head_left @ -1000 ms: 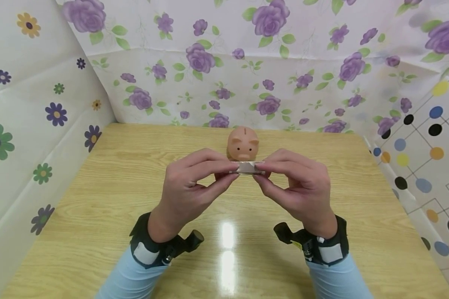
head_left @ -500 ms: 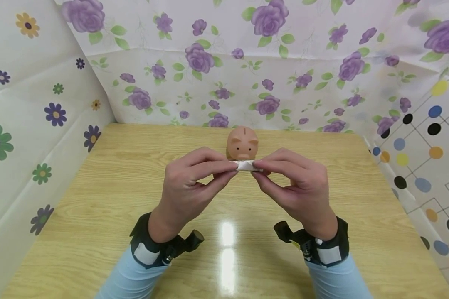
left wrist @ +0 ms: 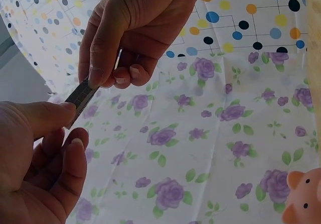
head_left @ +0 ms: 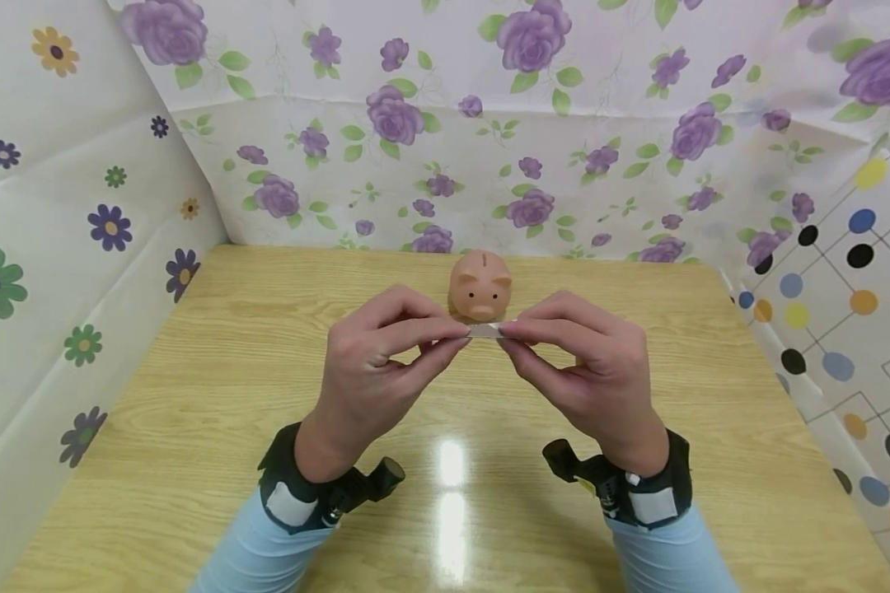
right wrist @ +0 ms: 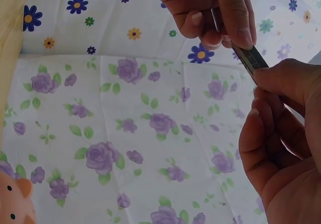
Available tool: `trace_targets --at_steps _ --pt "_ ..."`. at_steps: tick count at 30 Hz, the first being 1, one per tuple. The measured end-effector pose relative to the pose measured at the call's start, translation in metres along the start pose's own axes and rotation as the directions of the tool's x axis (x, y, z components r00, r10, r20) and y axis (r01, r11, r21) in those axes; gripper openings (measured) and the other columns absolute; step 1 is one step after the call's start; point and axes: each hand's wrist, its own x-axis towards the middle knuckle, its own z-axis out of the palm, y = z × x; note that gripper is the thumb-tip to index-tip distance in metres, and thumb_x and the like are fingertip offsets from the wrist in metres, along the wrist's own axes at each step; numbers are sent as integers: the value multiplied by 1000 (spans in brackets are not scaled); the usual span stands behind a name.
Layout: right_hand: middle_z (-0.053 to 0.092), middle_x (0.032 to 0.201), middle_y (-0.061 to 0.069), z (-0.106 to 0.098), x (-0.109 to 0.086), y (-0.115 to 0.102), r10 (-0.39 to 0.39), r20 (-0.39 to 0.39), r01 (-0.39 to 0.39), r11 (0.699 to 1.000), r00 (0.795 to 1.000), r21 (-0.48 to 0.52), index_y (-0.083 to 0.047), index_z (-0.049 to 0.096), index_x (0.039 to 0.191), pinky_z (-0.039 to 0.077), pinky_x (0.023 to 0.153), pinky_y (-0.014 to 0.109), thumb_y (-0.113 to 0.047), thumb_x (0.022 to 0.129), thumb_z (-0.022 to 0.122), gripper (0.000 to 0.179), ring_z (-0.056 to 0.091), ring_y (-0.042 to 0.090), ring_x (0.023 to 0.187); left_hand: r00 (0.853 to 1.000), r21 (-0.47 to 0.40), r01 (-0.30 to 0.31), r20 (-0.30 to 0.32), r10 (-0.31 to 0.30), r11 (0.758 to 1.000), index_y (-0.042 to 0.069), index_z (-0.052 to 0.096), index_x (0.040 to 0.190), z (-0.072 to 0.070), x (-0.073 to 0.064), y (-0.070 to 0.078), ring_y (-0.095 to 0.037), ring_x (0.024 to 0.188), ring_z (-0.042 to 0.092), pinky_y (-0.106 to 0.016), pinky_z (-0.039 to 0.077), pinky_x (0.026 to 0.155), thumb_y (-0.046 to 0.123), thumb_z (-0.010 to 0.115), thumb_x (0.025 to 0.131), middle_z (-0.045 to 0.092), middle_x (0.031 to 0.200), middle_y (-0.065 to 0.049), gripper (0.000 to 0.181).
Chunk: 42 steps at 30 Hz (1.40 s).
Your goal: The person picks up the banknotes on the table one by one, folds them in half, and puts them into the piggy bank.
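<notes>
A thin, narrow folded strip (head_left: 484, 331) stretches between my two hands, held up over the table. Its face is pale and shiny in the head view; in the wrist views the strip (left wrist: 80, 98) shows a dark, finely marked side. My left hand (head_left: 378, 371) pinches one end between thumb and fingers. At the other end, my right hand (head_left: 597, 366) holds it the same way. Fingertips cover both ends of the strip, and I cannot tell what it is. Just behind the strip in the head view stands a pinkish-orange piggy bank (head_left: 480, 284), facing me, its coin slot on top.
The wooden table (head_left: 215, 395) carries the piggy bank near its back edge. Patterned sheets hang around it: purple roses (head_left: 393, 115) behind, daisies (head_left: 110, 226) on the left, coloured dots (head_left: 864, 303) on the right. Black camera straps (head_left: 297, 478) circle both wrists.
The strip has tilted, so its visible face looks narrower now, and both hands have shifted very slightly. The piggy bank has stayed in place.
</notes>
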Motion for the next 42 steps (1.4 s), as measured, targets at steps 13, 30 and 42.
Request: trace_targets --at_steps 13,30,42 --pt "73 86 5 0 -2 1 58 52 -59 998 997 15 -4 76 94 55 79 19 -19 98 71 16 67 11 79 995 1 69 76 -69 998 4 72 92 3 -2 3 -10 72 60 -22 51 66 1 79 87 70 81 -3 8" --pt "70 85 11 3 -3 0 99 85 -122 936 991 330 4 72 96 54 75 22 -9 96 72 13 62 14 79 990 -185 88 128 -65 979 5 77 94 5 -2 1 -9 70 63 -27 56 66 -2 77 86 74 82 -4 11" --pt "73 83 9 7 -3 -1 40 61 -54 964 997 262 0 76 95 54 74 21 -11 97 72 12 66 11 76 992 -209 58 125 -32 976 5 77 95 9 -3 3 -8 69 62 -23 54 64 16 70 99 73 81 -3 14"
